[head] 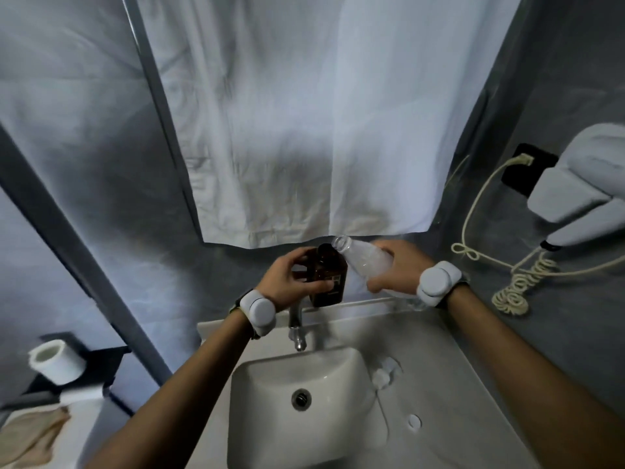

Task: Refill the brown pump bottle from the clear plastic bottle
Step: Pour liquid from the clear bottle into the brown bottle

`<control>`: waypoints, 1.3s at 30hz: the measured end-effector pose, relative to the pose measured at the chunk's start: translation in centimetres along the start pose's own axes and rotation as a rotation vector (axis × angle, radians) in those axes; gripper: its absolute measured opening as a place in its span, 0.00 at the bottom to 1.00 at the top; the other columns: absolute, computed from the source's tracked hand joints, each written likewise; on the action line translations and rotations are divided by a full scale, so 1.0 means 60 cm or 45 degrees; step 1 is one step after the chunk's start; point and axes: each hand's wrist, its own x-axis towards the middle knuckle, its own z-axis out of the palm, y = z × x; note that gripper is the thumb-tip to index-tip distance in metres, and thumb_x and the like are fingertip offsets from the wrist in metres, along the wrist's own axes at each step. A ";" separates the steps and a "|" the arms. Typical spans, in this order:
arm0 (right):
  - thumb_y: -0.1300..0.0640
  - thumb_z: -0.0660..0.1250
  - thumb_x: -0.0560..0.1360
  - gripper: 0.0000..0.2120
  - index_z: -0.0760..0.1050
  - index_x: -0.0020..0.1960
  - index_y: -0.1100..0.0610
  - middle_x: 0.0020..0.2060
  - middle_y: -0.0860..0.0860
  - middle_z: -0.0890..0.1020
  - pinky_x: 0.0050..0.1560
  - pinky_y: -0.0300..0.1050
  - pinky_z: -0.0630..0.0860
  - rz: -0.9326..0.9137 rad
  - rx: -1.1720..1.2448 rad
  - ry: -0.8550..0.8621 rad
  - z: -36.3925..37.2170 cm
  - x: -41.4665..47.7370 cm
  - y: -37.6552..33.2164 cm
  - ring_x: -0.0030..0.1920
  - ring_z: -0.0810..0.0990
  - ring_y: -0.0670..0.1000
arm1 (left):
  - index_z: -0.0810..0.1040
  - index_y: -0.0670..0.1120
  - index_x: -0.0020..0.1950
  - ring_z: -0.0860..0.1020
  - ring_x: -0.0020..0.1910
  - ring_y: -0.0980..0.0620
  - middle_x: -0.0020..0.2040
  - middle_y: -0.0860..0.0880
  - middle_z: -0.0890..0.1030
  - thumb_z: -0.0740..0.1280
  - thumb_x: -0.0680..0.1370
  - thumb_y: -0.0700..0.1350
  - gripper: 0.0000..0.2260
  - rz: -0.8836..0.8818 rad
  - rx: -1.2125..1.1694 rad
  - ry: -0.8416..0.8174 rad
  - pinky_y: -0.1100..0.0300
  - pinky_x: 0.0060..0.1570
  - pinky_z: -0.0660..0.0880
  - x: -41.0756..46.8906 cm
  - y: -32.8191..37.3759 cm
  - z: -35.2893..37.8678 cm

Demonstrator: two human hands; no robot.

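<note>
The brown pump bottle (329,277) stands upright on the ledge behind the sink, its neck open with no pump on it. My left hand (293,277) is wrapped around its left side. My right hand (394,270) grips the clear plastic bottle (363,260), which is uncapped and tilted to the left, its mouth just above and to the right of the brown bottle's opening. A white pump head with its tube (384,374) lies on the counter right of the basin. A small white cap (414,422) lies further forward.
A white sink basin (270,418) with a chrome tap (296,328) sits below my hands. A white cloth (304,130) covers the mirror. A wall hair dryer (581,187) with a coiled cord (514,292) hangs at right. A toilet roll (55,363) is at lower left.
</note>
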 end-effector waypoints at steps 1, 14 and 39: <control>0.56 0.81 0.60 0.25 0.82 0.56 0.48 0.48 0.53 0.86 0.49 0.57 0.83 -0.008 -0.030 -0.011 -0.003 0.000 -0.007 0.49 0.85 0.57 | 0.76 0.55 0.68 0.82 0.56 0.57 0.58 0.52 0.82 0.82 0.66 0.51 0.32 0.004 0.006 0.003 0.67 0.53 0.79 -0.002 0.001 -0.004; 0.58 0.82 0.64 0.27 0.81 0.61 0.48 0.53 0.51 0.84 0.55 0.56 0.83 -0.129 -0.248 -0.111 -0.026 0.000 -0.087 0.53 0.83 0.56 | 0.77 0.54 0.68 0.82 0.56 0.55 0.58 0.51 0.83 0.82 0.67 0.46 0.31 0.048 -0.045 0.027 0.63 0.54 0.80 -0.042 0.005 -0.057; 0.58 0.82 0.62 0.27 0.82 0.59 0.46 0.48 0.49 0.85 0.51 0.52 0.83 -0.153 -0.448 -0.162 -0.037 -0.004 -0.135 0.50 0.83 0.54 | 0.76 0.69 0.59 0.82 0.53 0.63 0.53 0.57 0.83 0.82 0.62 0.57 0.28 0.059 0.001 0.075 0.70 0.48 0.78 -0.070 -0.008 -0.073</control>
